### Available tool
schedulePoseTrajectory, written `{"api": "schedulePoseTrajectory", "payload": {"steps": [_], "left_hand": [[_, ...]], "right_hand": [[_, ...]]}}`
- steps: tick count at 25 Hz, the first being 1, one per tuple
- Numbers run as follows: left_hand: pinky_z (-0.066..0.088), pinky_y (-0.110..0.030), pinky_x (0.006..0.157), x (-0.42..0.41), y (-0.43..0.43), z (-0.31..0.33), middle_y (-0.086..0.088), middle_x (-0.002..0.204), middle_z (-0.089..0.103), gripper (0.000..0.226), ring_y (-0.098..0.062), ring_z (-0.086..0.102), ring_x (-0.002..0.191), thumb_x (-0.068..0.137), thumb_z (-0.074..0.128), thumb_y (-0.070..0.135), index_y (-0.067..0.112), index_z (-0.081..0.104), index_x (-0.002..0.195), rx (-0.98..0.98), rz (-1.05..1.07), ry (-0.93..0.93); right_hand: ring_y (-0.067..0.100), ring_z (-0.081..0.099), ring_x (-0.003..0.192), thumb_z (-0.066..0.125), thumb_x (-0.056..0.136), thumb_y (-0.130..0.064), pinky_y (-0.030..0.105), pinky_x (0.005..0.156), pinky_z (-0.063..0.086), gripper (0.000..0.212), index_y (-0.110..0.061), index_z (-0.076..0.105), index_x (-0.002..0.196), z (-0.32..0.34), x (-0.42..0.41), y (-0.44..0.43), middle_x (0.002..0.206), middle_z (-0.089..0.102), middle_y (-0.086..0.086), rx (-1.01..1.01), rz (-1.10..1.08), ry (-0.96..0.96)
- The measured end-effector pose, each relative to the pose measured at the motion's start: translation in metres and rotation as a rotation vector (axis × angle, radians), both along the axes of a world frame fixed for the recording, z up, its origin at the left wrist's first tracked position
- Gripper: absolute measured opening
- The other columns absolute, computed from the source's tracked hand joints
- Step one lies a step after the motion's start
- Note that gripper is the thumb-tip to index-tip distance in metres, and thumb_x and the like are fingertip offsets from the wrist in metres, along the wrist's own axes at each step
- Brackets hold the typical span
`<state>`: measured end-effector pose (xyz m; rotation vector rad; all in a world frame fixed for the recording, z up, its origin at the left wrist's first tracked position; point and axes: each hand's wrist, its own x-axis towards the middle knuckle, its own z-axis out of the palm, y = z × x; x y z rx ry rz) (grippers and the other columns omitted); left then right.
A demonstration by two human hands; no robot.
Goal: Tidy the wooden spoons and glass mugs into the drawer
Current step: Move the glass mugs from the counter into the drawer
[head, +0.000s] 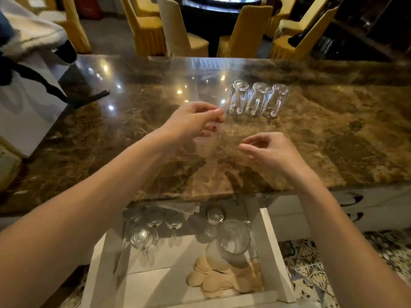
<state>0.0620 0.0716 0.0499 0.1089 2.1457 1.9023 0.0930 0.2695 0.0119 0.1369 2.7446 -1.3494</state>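
Note:
Three glass mugs (258, 98) lie on their sides in a row on the brown marble counter (333, 134). My left hand (193, 123) hovers just left of them, fingers curled and apart, holding nothing. My right hand (269, 150) floats lower, nearer me, also empty with loose fingers. Below the counter edge the white drawer (275, 258) stands pulled out. Inside it are several glass mugs (153, 223), a larger glass jar (233, 238) and a heap of wooden spoons (222, 281) at the front right.
A white paper bag (24, 103) with black straps sits at the counter's left end. Yellow-covered chairs (151, 30) stand beyond the counter's far edge. Patterned floor tiles (311, 263) show to the right of the drawer.

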Motion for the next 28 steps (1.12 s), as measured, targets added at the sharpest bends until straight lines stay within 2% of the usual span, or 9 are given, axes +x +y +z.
{"api": "schedulePoseTrajectory", "payload": {"steps": [2, 4, 6, 10, 13, 17, 22, 24, 28], "left_hand": [[0.051, -0.018, 0.064, -0.02, 0.018, -0.002, 0.005, 0.082, 0.068, 0.006, -0.008, 0.061, 0.068, 0.093, 0.057, 0.019, 0.018, 0.063, 0.093, 0.022, 0.074, 0.084], [0.052, -0.02, 0.068, -0.037, 0.033, -0.008, 0.003, 0.089, 0.067, 0.012, -0.007, 0.063, 0.073, 0.093, 0.056, 0.02, 0.015, 0.062, 0.103, 0.007, 0.13, 0.169], [0.054, -0.017, 0.071, -0.052, 0.046, -0.017, 0.0, 0.096, 0.065, 0.019, -0.009, 0.065, 0.081, 0.093, 0.057, 0.019, 0.012, 0.06, 0.11, 0.003, 0.193, 0.249], [0.054, -0.026, 0.083, -0.078, 0.066, -0.044, -0.002, 0.106, 0.066, 0.027, -0.015, 0.064, 0.096, 0.091, 0.06, 0.024, 0.011, 0.06, 0.114, -0.036, 0.298, 0.293], [0.052, -0.019, 0.081, -0.097, 0.078, -0.066, 0.004, 0.099, 0.066, 0.032, -0.006, 0.063, 0.089, 0.088, 0.064, 0.032, 0.012, 0.063, 0.112, -0.107, 0.312, 0.26], [0.044, -0.008, 0.073, -0.115, 0.088, -0.087, 0.009, 0.094, 0.066, 0.033, 0.0, 0.059, 0.083, 0.085, 0.067, 0.036, 0.014, 0.067, 0.109, -0.21, 0.281, 0.215], [0.052, -0.021, 0.083, -0.128, 0.093, -0.096, 0.008, 0.095, 0.069, 0.03, 0.001, 0.061, 0.082, 0.085, 0.067, 0.035, 0.018, 0.069, 0.109, -0.204, 0.252, 0.174], [0.05, -0.019, 0.082, -0.131, 0.094, -0.098, 0.012, 0.092, 0.067, 0.028, 0.005, 0.059, 0.082, 0.085, 0.068, 0.032, 0.019, 0.069, 0.109, -0.174, 0.241, 0.207], [0.048, -0.009, 0.069, -0.133, 0.097, -0.093, 0.016, 0.082, 0.065, 0.023, 0.007, 0.06, 0.078, 0.08, 0.072, 0.032, 0.02, 0.07, 0.1, -0.136, 0.249, 0.231]], "right_hand": [[0.012, 0.068, 0.07, 0.074, 0.079, -0.031, 0.032, 0.072, 0.057, 0.014, -0.021, 0.072, 0.089, 0.003, -0.014, 0.005, 0.085, 0.074, 0.002, -0.066, -0.078, 0.087], [0.013, 0.068, 0.068, 0.073, 0.08, -0.03, 0.032, 0.071, 0.057, 0.017, -0.018, 0.072, 0.092, 0.005, -0.031, 0.008, 0.084, 0.073, 0.002, -0.09, -0.158, 0.168], [0.016, 0.069, 0.074, 0.071, 0.081, -0.031, 0.038, 0.075, 0.057, 0.019, -0.017, 0.071, 0.094, 0.003, -0.049, 0.009, 0.084, 0.072, 0.001, -0.112, -0.238, 0.225], [0.019, 0.069, 0.084, 0.07, 0.082, -0.031, 0.045, 0.08, 0.056, 0.024, -0.015, 0.07, 0.099, -0.008, -0.082, 0.012, 0.093, 0.072, 0.004, -0.16, -0.362, 0.311], [0.017, 0.067, 0.089, 0.069, 0.082, -0.033, 0.044, 0.081, 0.055, 0.027, -0.015, 0.068, 0.102, -0.021, -0.1, 0.012, 0.096, 0.07, 0.0, -0.195, -0.453, 0.338], [0.019, 0.067, 0.089, 0.069, 0.081, -0.038, 0.045, 0.083, 0.053, 0.032, -0.013, 0.07, 0.101, -0.036, -0.12, 0.01, 0.094, 0.072, 0.003, -0.174, -0.541, 0.294], [0.018, 0.068, 0.087, 0.07, 0.078, -0.044, 0.042, 0.081, 0.055, 0.033, -0.015, 0.073, 0.094, -0.039, -0.141, 0.011, 0.088, 0.074, 0.001, -0.14, -0.519, 0.179], [0.018, 0.068, 0.087, 0.071, 0.078, -0.041, 0.042, 0.081, 0.055, 0.03, -0.015, 0.073, 0.094, -0.039, -0.145, 0.012, 0.089, 0.074, 0.002, -0.141, -0.506, 0.176], [0.017, 0.068, 0.084, 0.071, 0.08, -0.036, 0.042, 0.079, 0.056, 0.026, -0.014, 0.073, 0.093, -0.038, -0.147, 0.014, 0.089, 0.073, 0.002, -0.145, -0.473, 0.19]]}}
